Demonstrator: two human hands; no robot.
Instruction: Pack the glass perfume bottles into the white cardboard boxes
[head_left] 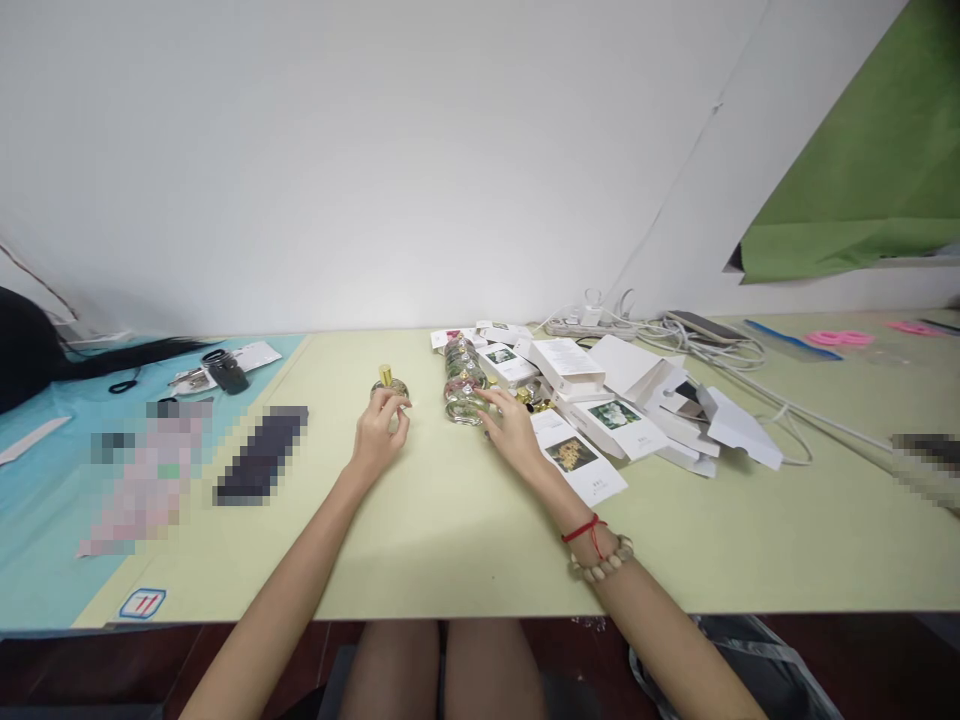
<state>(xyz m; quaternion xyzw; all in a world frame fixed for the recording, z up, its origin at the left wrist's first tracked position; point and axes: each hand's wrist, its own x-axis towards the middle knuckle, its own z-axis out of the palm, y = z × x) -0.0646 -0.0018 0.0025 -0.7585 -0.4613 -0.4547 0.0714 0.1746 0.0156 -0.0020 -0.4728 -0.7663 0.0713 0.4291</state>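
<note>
My left hand is at the near side of a small glass bottle with a gold neck that stands upright on the table. Its fingers are loosely curved, with the thumb a little apart from the index finger; whether they touch the bottle I cannot tell. Right of it, several clear glass bottles stand close together in a row running away from me, with greenish and reddish contents. My right hand has its fingers apart, the tips at the right side of the nearest bottle in that row.
White boxes with flower pictures lie heaped to the right, with gold caps beside them. White cables and a power strip are behind. A dark jar stands on a blue cover at left. The table edge is near me.
</note>
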